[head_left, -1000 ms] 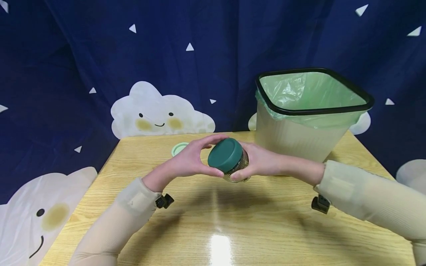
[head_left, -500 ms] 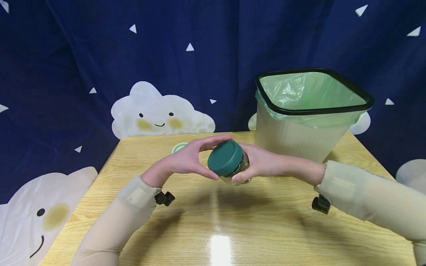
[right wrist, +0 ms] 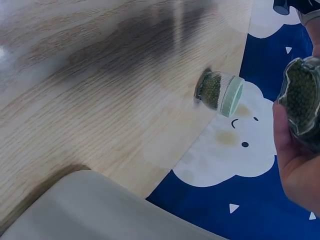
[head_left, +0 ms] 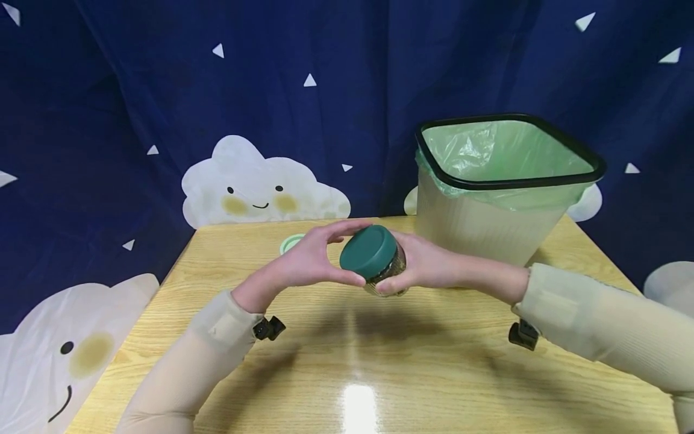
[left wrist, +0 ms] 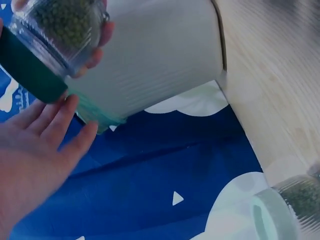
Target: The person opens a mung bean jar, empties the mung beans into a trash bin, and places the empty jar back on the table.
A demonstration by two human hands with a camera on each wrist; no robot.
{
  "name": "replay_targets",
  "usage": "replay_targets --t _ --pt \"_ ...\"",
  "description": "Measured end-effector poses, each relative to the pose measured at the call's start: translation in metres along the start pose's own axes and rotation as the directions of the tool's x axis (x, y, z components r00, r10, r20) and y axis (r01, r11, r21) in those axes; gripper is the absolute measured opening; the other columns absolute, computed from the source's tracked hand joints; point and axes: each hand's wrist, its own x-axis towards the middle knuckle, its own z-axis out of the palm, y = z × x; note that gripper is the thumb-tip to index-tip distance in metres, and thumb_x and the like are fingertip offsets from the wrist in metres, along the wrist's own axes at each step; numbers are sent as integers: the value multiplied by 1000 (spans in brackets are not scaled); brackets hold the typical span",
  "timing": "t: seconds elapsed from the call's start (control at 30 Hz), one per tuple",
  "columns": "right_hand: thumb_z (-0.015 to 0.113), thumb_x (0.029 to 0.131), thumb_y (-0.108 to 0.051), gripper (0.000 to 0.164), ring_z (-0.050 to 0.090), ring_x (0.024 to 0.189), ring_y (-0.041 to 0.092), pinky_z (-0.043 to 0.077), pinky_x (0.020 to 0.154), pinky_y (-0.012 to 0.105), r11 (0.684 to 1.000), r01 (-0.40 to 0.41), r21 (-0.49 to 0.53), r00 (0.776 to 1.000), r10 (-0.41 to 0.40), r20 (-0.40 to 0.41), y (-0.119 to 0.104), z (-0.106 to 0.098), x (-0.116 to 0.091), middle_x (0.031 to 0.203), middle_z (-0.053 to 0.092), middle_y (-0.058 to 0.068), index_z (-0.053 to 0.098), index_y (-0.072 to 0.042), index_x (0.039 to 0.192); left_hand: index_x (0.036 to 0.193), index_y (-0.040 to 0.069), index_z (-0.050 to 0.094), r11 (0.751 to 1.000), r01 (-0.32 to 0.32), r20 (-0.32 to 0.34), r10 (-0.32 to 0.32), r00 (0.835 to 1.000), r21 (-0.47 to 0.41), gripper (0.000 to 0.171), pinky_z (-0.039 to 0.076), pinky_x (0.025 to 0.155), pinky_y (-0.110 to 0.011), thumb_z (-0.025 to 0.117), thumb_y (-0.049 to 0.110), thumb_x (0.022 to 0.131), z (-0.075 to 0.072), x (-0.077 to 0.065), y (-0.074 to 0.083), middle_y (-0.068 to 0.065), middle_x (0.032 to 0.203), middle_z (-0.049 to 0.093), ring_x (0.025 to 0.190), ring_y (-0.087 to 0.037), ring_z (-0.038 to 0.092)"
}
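Note:
A glass jar (head_left: 400,263) of small green beans, with a dark green lid (head_left: 368,251), is held tilted above the wooden table. My right hand (head_left: 432,263) grips the glass body from the right. From the left, my left hand (head_left: 310,258) spans the lid, with the thumb at its near edge and the fingers at its far edge. In the left wrist view, the fingertips of that hand touch the lid (left wrist: 31,65). The beans show clearly through the glass jar (right wrist: 301,95) in the right wrist view.
A second jar of green beans with a pale green lid (right wrist: 232,97) stands behind my left hand. A whitish bin (head_left: 482,223) with a black rim and green liner stands at the back right of the table (head_left: 434,374). A dark blue cloud-patterned curtain (head_left: 347,72) hangs behind.
Half a second ago, my left thumb stood slightly off the lid and the fingers reached further over; now the thumb is back against it. My right hand keeps its grip on the jar.

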Motion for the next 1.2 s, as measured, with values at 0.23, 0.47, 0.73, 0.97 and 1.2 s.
replay_targets --t 0.23,0.47,0.73,0.97,1.2 --pt "82 76 -20 64 60 104 19 46 95 40 999 25 45 997 -28 70 0 -4 -2 115 64 2 51 -6 130 152 7 30 981 -123 137 143 980 -148 101 37 106 -41 87 3 69 -7 3 -5 -3 152 37 137 -15 35" --pt "81 76 -23 64 60 105 19 46 95 40 998 40 39 993 -44 113 0 -3 -2 115 64 1 52 -4 130 148 8 40 981 -131 152 153 977 -146 96 37 106 -39 90 7 66 -7 3 -3 1 147 45 131 -15 44" --pt "84 75 -25 73 59 105 19 47 93 40 999 -2 39 1000 1 25 -2 1 0 118 62 0 46 -11 135 143 10 48 995 -100 -1 100 995 -10 87 43 100 -37 90 15 67 -2 2 -1 3 135 55 121 -14 51" --pt "84 74 -28 77 58 107 16 46 95 39 998 -49 -31 998 47 -48 -2 2 0 119 61 -2 44 -14 137 139 11 52 1000 5 -76 -4 997 21 78 44 97 -37 88 20 71 2 2 4 4 129 58 117 -12 52" --pt "85 72 -31 77 59 105 15 46 94 39 996 -63 -59 995 58 -79 -1 1 0 116 62 -4 45 -16 136 137 11 53 998 53 -105 -50 993 29 75 45 96 -36 87 22 72 4 3 7 4 125 59 113 -12 53"
